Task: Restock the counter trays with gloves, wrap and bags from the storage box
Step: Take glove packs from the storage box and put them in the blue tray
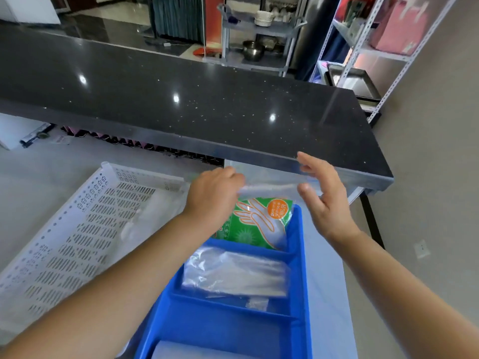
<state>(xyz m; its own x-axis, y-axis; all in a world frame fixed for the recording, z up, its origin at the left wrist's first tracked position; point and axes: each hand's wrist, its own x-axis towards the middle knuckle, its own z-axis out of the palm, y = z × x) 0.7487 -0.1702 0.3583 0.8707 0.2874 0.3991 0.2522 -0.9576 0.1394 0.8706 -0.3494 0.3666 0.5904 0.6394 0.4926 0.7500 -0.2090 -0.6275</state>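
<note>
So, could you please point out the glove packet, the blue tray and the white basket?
glove packet point(255, 226): head view, printed front.
blue tray point(300, 281): head view, right wall.
white basket point(98, 229): head view, slotted floor.

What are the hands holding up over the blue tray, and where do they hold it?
A clear plastic pack. The left hand grips its left end; the right hand, fingers straight, only touches its right end.

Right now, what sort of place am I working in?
Probably a restaurant or canteen service area: a long black counter, a cart with stacked white plates and steel bowls, and a blue tray holding disposable gloves.
</note>
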